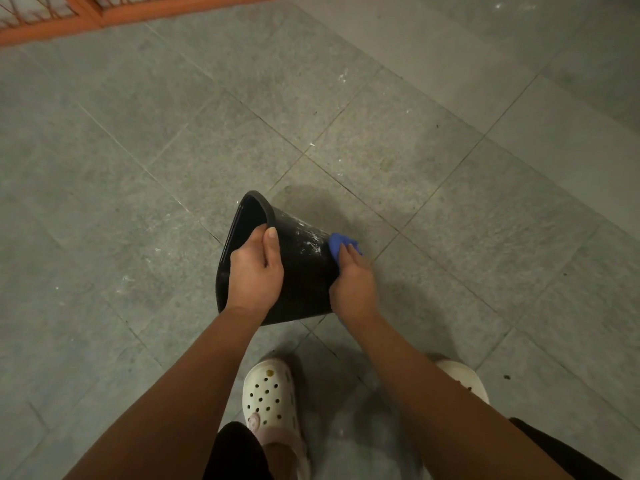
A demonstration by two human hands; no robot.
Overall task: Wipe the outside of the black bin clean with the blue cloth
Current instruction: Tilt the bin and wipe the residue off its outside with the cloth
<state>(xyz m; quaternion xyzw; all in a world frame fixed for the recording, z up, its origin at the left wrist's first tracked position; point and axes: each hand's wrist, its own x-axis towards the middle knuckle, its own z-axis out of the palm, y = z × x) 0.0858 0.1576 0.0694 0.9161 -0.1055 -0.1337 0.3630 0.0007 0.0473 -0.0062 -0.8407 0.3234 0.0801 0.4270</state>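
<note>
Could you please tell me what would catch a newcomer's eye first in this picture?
The black bin, tipped sideways mid-frame, shows white smears on its outer wall. The left hand grips its rim while the right hand holds the blue cloth against its base end.

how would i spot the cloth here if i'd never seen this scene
In the middle of the grey tiled floor a black plastic bin is tipped sideways. At its narrow end the right hand presses a crumpled blue cloth against the white-streaked wall. It is the only bright blue thing in view.
</note>
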